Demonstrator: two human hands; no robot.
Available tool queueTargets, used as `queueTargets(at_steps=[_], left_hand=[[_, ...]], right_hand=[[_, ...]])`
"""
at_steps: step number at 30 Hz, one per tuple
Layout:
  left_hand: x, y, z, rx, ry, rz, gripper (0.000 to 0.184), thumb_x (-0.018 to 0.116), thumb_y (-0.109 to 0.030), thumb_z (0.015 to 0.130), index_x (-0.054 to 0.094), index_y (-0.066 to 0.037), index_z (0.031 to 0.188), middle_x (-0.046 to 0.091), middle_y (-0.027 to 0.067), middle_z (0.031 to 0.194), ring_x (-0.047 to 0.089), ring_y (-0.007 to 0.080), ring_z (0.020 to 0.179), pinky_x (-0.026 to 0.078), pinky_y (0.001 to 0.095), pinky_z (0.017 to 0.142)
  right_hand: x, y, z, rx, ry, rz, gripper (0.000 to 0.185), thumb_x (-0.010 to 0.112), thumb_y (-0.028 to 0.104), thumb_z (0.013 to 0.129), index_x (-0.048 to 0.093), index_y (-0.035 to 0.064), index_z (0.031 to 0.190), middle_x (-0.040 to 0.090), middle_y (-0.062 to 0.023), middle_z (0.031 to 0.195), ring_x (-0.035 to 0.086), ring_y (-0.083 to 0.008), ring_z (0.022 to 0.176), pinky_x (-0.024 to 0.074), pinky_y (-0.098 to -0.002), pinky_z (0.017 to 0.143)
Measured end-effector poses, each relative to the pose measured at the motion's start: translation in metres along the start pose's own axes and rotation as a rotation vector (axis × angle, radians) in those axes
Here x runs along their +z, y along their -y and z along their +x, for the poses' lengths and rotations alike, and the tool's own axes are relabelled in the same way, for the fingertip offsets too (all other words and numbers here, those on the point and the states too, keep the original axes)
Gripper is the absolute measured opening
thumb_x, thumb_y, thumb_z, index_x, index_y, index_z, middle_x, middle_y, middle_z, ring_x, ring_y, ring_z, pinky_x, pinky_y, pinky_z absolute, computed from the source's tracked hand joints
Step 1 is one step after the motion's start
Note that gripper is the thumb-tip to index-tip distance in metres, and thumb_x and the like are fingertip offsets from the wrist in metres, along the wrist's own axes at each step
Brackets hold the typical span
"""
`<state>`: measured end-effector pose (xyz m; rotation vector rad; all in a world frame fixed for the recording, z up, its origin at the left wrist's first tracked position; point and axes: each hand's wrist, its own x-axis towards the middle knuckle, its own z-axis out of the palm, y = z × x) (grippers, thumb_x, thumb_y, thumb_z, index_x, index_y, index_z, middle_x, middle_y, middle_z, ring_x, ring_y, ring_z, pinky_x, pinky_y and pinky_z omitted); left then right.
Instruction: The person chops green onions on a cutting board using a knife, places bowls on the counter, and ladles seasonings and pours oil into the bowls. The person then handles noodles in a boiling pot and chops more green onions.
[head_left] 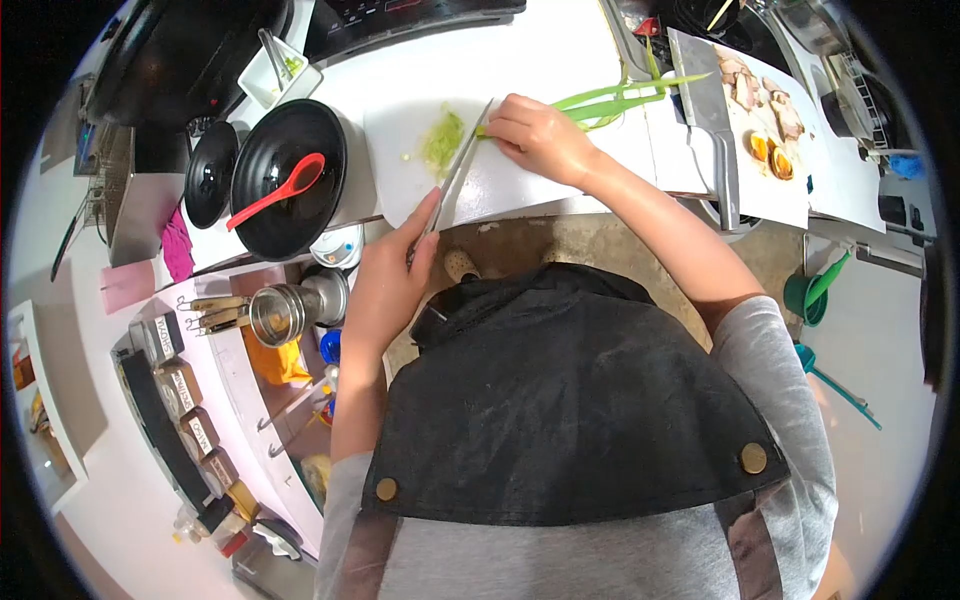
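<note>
My left hand is closed around the handle of a kitchen knife, its blade pointing away from me over a white cutting board. Under my right hand, with fingers curled, are the cut ends of long green onions, whose green tops stretch off to the right. The blade stands right beside those fingertips. Left of the blade lies a small pile of finely cut green onion. Part of the knife handle is hidden in my left hand.
Left of the board are a black bowl with a red spoon and a white container. To the right, a cleaver lies beside sliced meat and halved eggs. Strainers hang below the counter's left side.
</note>
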<state>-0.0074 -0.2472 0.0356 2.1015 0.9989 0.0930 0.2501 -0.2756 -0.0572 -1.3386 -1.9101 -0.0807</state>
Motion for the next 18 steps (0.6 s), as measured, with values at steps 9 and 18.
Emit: queueTargets(at_steps=[9, 18], left_hand=[[0.002, -0.003, -0.004, -0.038, 0.013, -0.005, 0.043, 0.055, -0.015, 0.093, 0.052, -0.015, 0.136, 0.063, 0.0288, 0.089, 0.062, 0.0426, 0.08, 0.048, 0.0398, 0.073], [0.0, -0.007, -0.003, -0.014, 0.035, 0.062, 0.047, 0.054, -0.015, 0.094, 0.047, -0.015, 0.14, 0.062, 0.03, 0.093, 0.062, 0.0419, 0.083, 0.048, 0.0403, 0.075]], right_hand=[[-0.003, -0.001, -0.003, -0.032, 0.078, 0.016, 0.02, 0.068, -0.001, 0.071, 0.065, 0.0036, 0.09, 0.061, -0.0066, 0.094, 0.058, -0.0256, 0.093, 0.052, -0.0355, 0.078], [0.003, 0.007, -0.007, 0.074, 0.093, -0.027, 0.021, 0.067, 0.005, 0.076, 0.064, 0.0041, 0.097, 0.061, -0.0082, 0.096, 0.057, -0.0272, 0.098, 0.0502, -0.0356, 0.082]])
